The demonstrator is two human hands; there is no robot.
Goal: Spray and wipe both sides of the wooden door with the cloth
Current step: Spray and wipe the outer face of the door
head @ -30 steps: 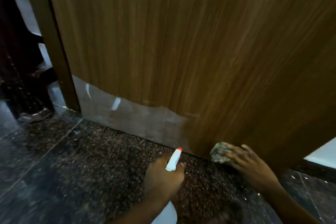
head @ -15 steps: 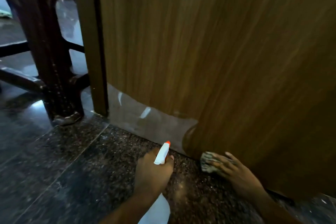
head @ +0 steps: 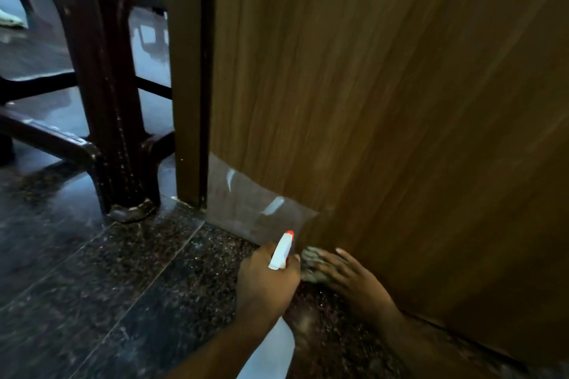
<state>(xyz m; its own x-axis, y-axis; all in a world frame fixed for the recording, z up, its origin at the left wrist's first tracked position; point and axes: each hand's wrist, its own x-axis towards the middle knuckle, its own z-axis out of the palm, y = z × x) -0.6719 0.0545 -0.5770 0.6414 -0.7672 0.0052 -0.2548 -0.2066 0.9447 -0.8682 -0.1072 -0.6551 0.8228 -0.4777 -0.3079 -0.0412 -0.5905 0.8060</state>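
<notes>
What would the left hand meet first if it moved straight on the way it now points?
Probably the wooden door, at its grey lower patch just past the spray bottle which the left hand holds; depth is unclear.

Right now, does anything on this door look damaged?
Yes. At the bottom corner of the wooden door, beside the dark frame, a pale grey patch with an uneven edge interrupts the grain; the finish looks peeled.

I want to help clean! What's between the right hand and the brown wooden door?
A crumpled grey cloth, pressed by the right hand against the brown wooden door, in the head view.
</notes>
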